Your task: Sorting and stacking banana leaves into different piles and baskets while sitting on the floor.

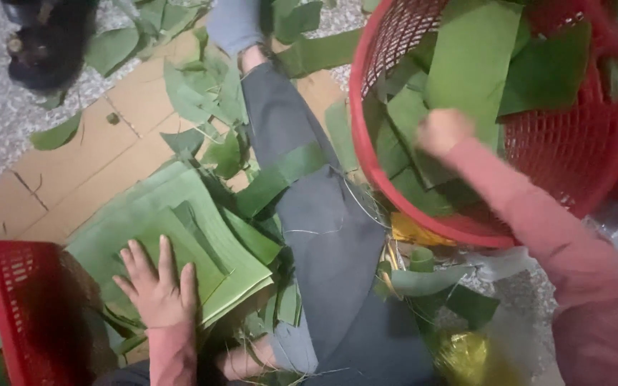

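Left hand [157, 286] flat, open on the leaf stack [180, 236]; right hand [441, 131], blurred, closed on leaves in the red basket [366, 143]; a hasty tug could tear them.

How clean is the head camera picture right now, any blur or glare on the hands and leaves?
Head view: the right hand and its pink sleeve are smeared by motion blur inside the red basket; the left hand, flat on the stack of cut green leaves, is fairly sharp; light is soft and even, no harsh glare; the bottom right corner is blurred.

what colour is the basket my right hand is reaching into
Red, a mesh-walled basket holding green leaves; the head view shows it.
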